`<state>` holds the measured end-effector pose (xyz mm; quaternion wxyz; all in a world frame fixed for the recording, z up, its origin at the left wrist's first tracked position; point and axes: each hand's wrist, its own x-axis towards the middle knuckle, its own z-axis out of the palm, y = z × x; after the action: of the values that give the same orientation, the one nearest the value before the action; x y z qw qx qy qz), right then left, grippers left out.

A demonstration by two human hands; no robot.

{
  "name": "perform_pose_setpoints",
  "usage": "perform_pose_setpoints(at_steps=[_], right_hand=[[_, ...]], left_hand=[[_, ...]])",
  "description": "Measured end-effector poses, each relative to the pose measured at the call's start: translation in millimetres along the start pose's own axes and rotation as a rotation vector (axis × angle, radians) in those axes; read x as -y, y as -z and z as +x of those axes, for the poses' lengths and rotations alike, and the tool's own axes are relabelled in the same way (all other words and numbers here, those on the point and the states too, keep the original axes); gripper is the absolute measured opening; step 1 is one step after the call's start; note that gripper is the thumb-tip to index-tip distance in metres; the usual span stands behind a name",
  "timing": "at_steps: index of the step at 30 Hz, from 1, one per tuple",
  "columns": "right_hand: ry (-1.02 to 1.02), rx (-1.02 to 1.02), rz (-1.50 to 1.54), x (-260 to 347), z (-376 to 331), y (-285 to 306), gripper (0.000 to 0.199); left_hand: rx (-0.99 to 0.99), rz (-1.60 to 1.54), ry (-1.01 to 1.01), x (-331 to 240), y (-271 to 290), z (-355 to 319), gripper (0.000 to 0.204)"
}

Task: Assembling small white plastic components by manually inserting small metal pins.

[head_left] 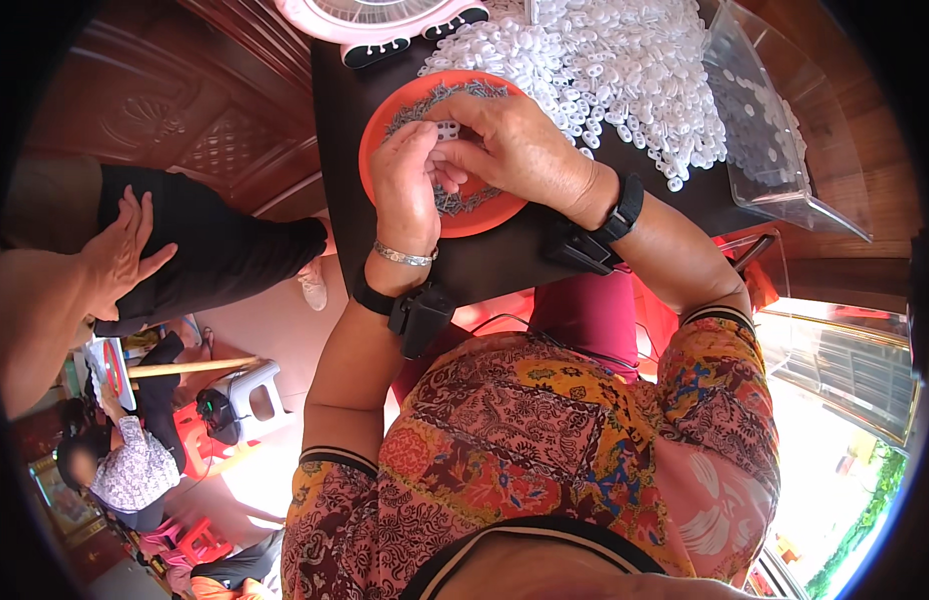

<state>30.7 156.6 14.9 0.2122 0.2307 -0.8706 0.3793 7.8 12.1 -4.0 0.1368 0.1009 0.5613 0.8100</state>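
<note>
Your left hand [405,190] and right hand [500,140] meet over the orange bowl [497,217], both grasping a small white piece [448,130] with dark holes between their fingertips; the fingers overlap, so their exact grip is hard to make out. Small grey metal pieces [485,88] lie in your bowl. On the dark table [480,265], the white pile [635,70] spreads far right, beside a clear tray [755,180].

Heaped white parts [635,70] and carved panelling [150,125] suggest a home workroom.
</note>
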Motion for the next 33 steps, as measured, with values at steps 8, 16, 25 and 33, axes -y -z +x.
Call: perform_pose_setpoints(at_steps=[8, 16, 25, 33], right_hand=[[0.013, -0.036, 0.087, 9, 0, -6, 0.020], [0.003, -0.006, 0.194, 27, 4, -6, 0.018], [0.046, -0.007, 0.113, 15, -2, 1, 0.007], [0.109, -0.344, -0.188, 7, 9, 43, 0.020]], left_hand=[[0.034, -0.014, -0.095, -2, 4, -5, 0.023], [0.037, -0.031, -0.125, -8, 12, -12, 0.022], [0.021, 0.034, -0.067, -8, -1, -14, 0.028], [0.044, 0.042, -0.147, -2, 0, -6, 0.028]])
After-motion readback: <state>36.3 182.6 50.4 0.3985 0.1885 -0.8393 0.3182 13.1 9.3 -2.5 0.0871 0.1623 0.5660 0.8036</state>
